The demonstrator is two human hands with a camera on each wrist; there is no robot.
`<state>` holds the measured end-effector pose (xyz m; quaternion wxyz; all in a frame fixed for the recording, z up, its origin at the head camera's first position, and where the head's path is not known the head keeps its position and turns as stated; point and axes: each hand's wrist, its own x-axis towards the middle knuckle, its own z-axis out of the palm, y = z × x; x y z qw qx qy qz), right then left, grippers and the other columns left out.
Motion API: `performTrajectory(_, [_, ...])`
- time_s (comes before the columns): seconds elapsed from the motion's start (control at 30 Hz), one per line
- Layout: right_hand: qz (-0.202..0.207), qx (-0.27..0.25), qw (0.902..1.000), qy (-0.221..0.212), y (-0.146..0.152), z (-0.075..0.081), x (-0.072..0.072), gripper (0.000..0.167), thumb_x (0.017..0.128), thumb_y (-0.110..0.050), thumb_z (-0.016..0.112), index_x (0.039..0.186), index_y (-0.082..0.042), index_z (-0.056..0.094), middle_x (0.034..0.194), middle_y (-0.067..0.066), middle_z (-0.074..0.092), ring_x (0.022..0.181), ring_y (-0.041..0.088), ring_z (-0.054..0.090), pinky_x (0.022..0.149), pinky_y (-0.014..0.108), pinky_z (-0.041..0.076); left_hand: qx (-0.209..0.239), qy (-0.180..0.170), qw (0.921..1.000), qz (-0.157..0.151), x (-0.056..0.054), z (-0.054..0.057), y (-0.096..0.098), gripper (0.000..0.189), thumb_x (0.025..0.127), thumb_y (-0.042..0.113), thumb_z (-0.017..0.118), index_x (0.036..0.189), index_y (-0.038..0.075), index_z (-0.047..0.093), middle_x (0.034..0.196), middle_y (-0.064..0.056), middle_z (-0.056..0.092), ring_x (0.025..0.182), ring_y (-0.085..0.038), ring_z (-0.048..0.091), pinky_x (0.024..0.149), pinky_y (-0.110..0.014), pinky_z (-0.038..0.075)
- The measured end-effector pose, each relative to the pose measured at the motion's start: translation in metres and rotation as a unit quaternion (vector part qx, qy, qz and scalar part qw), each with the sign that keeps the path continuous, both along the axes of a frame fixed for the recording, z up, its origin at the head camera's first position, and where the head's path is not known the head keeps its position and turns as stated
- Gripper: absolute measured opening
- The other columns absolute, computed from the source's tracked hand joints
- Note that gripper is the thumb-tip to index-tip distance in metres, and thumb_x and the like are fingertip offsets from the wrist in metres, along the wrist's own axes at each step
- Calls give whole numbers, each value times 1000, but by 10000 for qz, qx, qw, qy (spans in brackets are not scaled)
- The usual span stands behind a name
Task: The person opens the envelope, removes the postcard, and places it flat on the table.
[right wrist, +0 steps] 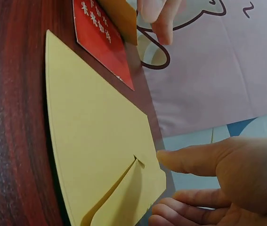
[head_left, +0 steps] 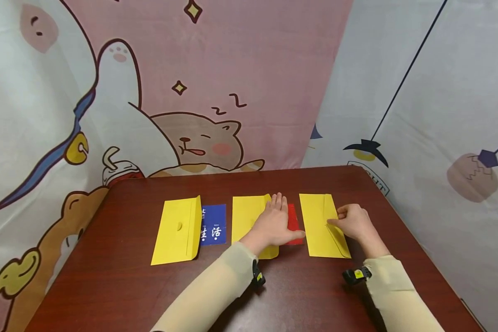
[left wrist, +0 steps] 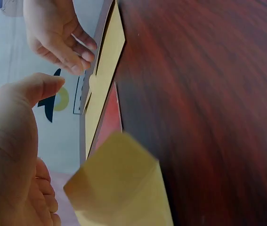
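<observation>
Three yellow envelopes lie in a row in the head view. My left hand (head_left: 274,221), fingers straight and thumb spread, hovers over the middle envelope (head_left: 244,214); in the left wrist view that envelope's open flap (left wrist: 117,174) lies near the hand. My right hand (head_left: 352,224) is at the right edge of the right envelope (head_left: 315,221), its fingers loosely bent and nothing held. In the right wrist view this envelope's flap (right wrist: 124,200) is tucked at its tip into a slit, and the thumb is close to the paper; contact is hard to tell.
The left envelope (head_left: 172,235) has its flap side raised, beside a blue card (head_left: 216,226) with white characters. A red card (head_left: 293,223) pokes out from the middle envelope's right side. All lie on a dark wooden table (head_left: 108,276), with cartoon-printed cloth (head_left: 253,69) behind.
</observation>
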<state>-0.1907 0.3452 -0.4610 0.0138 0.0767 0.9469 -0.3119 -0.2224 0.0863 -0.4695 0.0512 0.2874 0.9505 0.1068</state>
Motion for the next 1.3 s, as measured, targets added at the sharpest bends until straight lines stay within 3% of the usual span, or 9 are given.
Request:
performTrajectory(0.37, [-32, 30, 9994, -332, -1, -4, 0, 55, 86, -25, 90, 113, 15, 64, 88, 16, 60, 74, 27, 60, 60, 33, 53, -587, 137, 9972, -439, 8, -4, 39, 116, 92, 83, 52, 168, 3, 18, 175, -15, 13, 162, -27, 11, 128, -39, 17])
performTrajectory(0.57, [-27, 164, 9988, -456, -1, -3, 0, 63, 82, -26, 94, 116, 17, 63, 93, 19, 62, 78, 31, 61, 64, 35, 56, -864, 125, 9947, -543, 10, -13, 52, 119, 88, 88, 50, 169, 7, 19, 176, -10, 15, 162, -23, 12, 127, -35, 17])
performTrajectory(0.87, [-14, 88, 9985, -539, -2, -3, 1, 65, 79, -21, 96, 118, 18, 61, 95, 21, 62, 78, 31, 63, 65, 36, 59, -1153, 196, 9913, -598, 10, -20, 59, 118, 87, 90, 48, 169, 7, 24, 175, -10, 20, 161, -23, 16, 128, -36, 17])
performTrajectory(1.17, [32, 129, 9986, -512, -2, -6, 0, 60, 79, -18, 94, 114, 18, 60, 88, 18, 58, 74, 28, 60, 61, 33, 53, -1354, -86, 9890, -594, 9, -24, 60, 114, 89, 90, 42, 168, 9, 27, 175, -8, 18, 161, -23, 14, 128, -34, 16])
performTrajectory(1.3, [43, 163, 9986, -497, -1, -4, 0, 65, 80, -18, 93, 120, 21, 59, 93, 21, 62, 76, 29, 62, 64, 36, 56, -1358, -134, 9889, -586, 9, -26, 61, 115, 89, 91, 42, 169, 9, 26, 176, -8, 17, 161, -22, 13, 127, -33, 16])
